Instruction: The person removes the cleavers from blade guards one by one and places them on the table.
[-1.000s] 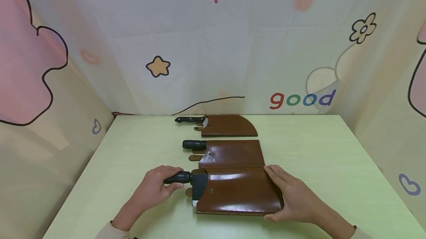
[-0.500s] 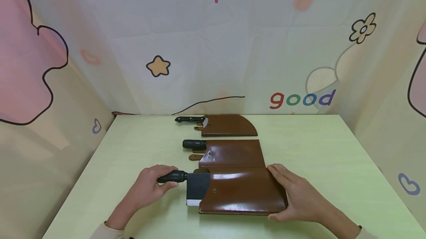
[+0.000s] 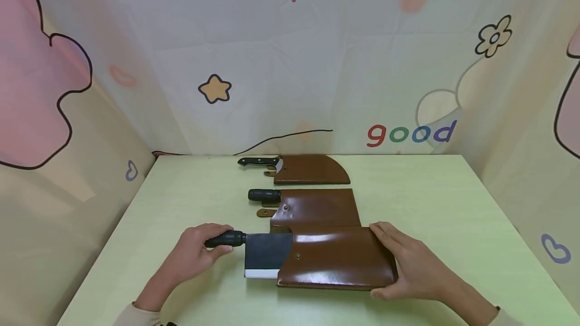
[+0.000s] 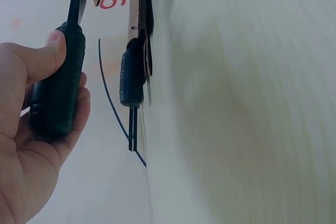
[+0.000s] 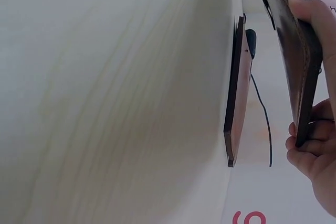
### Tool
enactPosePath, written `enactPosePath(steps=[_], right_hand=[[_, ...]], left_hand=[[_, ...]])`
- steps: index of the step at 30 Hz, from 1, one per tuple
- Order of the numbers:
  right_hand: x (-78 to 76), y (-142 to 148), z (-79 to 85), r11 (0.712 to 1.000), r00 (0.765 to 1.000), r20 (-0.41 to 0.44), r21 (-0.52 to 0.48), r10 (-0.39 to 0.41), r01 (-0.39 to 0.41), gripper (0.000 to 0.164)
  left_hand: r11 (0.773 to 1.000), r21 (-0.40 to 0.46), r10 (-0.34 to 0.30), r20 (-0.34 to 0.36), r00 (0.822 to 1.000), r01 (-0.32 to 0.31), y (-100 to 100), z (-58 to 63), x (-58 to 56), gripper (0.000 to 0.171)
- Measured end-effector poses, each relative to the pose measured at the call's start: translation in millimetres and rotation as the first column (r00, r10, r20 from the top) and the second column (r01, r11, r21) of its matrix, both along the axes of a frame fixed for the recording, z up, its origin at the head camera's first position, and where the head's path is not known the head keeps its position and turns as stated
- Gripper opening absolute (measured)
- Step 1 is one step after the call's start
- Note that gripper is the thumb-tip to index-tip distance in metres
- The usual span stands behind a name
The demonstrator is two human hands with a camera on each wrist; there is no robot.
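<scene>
My left hand point(image 3: 195, 254) grips the black handle point(image 4: 59, 85) of a cleaver point(image 3: 267, 251). The cleaver's dark blade with its bright lower edge is partly out of a glossy brown leather sheath point(image 3: 337, 258); the rest of the blade is hidden inside. At the sheath's closed right end, my right hand point(image 3: 412, 265) holds it with the thumb on one edge and fingers on the other. In the right wrist view the held sheath point(image 5: 294, 51) is raised off the table.
Behind lies a second brown sheath point(image 3: 319, 207) with a black-handled knife in it and a snap strap point(image 3: 266, 213). Farther back rests a third, round-ended sheath point(image 3: 312, 170) holding a knife with a riveted handle point(image 3: 258, 162). A printed curtain point(image 3: 272, 64) borders the pale green table point(image 3: 421, 190).
My left hand has moved left with the cleaver, and more of its blade shows. The right hand and the sheath have shifted a little to the right.
</scene>
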State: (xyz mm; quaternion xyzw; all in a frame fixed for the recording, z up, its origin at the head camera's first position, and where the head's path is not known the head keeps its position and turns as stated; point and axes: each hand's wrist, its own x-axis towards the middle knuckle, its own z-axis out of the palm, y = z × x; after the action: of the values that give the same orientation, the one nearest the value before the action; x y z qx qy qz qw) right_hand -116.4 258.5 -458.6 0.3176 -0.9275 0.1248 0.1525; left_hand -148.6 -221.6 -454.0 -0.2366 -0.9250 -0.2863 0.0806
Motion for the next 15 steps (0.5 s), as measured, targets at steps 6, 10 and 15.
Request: enactPosePath(steps=[6,10,15], right_hand=[[1.6,3.4,-1.4,1.0,1.0,-0.001,0.005,0.001,-0.001,0.122],[3.7,6.7,-0.6,1.0,1.0,0.0,0.001,0.0,0.0,0.122],[5.4,11.3,-0.3,1.0,1.0,-0.005,-0.002,-0.003,0.003,0.121]], left_hand=[[1.0,-0.003,0.002,0.026,1.0,-0.001,-4.2,-0.6,0.6,0.035],[1.0,-0.002,0.002,0.043,0.999,-0.002,-8.5,0.3,1.3,0.035],[1.0,0.004,-0.014,0.012,1.0,0.014,-15.8,2.1,2.8,0.033]])
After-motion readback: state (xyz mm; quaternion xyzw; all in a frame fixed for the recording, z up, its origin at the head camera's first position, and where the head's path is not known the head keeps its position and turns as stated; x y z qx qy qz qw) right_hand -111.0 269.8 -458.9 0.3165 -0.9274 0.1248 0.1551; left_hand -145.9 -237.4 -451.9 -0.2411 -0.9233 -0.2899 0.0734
